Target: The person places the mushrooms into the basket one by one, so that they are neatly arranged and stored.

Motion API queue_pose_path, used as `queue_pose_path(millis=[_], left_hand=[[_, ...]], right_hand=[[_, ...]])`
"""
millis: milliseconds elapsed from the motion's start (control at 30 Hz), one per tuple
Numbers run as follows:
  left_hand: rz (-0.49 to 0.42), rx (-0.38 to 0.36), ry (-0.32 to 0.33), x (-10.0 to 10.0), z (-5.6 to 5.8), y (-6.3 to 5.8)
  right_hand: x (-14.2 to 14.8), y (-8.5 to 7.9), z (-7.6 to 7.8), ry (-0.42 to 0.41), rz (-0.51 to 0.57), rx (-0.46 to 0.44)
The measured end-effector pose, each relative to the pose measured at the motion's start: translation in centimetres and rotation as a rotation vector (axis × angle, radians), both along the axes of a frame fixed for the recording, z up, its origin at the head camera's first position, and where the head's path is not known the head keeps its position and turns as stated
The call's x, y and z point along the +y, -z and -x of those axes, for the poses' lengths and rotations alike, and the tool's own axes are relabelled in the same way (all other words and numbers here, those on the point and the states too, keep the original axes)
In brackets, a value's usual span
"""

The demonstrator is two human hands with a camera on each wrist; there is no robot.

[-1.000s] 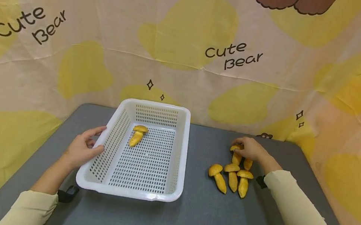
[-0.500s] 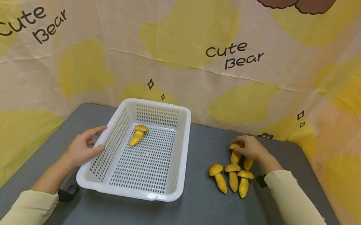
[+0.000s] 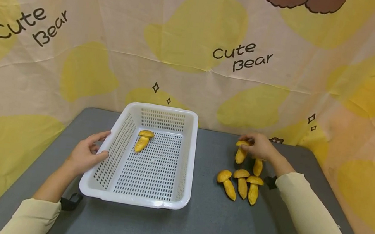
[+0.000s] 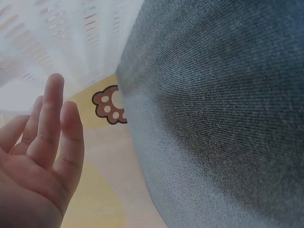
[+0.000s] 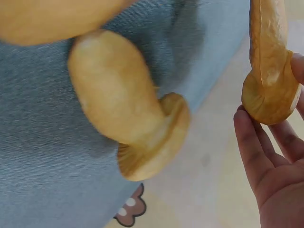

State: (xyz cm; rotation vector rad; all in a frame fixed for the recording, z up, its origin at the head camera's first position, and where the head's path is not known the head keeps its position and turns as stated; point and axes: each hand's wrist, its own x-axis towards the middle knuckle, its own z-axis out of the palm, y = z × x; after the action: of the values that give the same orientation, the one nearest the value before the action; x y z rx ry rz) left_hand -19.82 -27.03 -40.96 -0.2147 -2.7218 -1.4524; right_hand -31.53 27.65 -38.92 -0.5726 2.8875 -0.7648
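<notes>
Shifted up and leftward since the earlier frame, one yellow, dome-capped mushroom (image 3: 241, 156) is in the right hand (image 3: 262, 146) — thumb and fingers pinch its cap, partly covering it. The left hand (image 3: 82, 155), fingers parted, touches the left rim of a white, rectangular, perforated plastic basket (image 3: 133, 201); a second mushroom (image 3: 142, 143) lies inside. Just below the right hand, another mushroom (image 3: 257, 167) has its cap hidden; three more mushrooms (image 3: 242, 187) lie nearer on the grey table (image 3: 194, 231). In the right wrist view, the held stem is cut off. Behind, yellow-blotched fabric (image 3: 191, 27) reads "Cute Bear" — the rightmost lettering cut short.
</notes>
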Motion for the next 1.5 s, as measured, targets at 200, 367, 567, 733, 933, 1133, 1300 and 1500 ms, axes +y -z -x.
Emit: queue_pose_path(millis=[200, 367, 567, 733, 933, 1133, 1300, 1500], left_hand=[[0.009, 0.000, -0.012, 0.0, 0.1, 0.1], [0.001, -0.006, -0.008, -0.1, 0.1, 0.2], [0.000, -0.002, -0.005, -0.1, 0.1, 0.1], [0.016, -0.008, -0.013, -0.1, 0.1, 0.1], [0.016, -0.013, -0.012, 0.0, 0.1, 0.1], [0.001, -0.010, -0.008, 0.0, 0.0, 0.0], [0.002, 0.012, 0.000, -0.1, 0.1, 0.1], [0.004, 0.003, -0.001, 0.0, 0.0, 0.1]], right_hand=[[-0.4, -0.9, 0.1, -0.002, 0.036, 0.018], [-1.0, -1.6, 0.3, 0.011, 0.048, 0.017], [-2.1, -3.1, 0.1, 0.040, 0.058, 0.013], [-3.3, -4.3, -0.3, 0.038, 0.067, 0.047], [-4.6, -5.3, -0.6, 0.022, 0.074, 0.076], [-5.8, -5.9, -0.7, -0.019, 0.092, 0.122], [-7.0, -6.4, -0.7, -0.056, 0.135, 0.147], [-8.7, -6.9, -0.6, -0.075, 0.167, 0.167]])
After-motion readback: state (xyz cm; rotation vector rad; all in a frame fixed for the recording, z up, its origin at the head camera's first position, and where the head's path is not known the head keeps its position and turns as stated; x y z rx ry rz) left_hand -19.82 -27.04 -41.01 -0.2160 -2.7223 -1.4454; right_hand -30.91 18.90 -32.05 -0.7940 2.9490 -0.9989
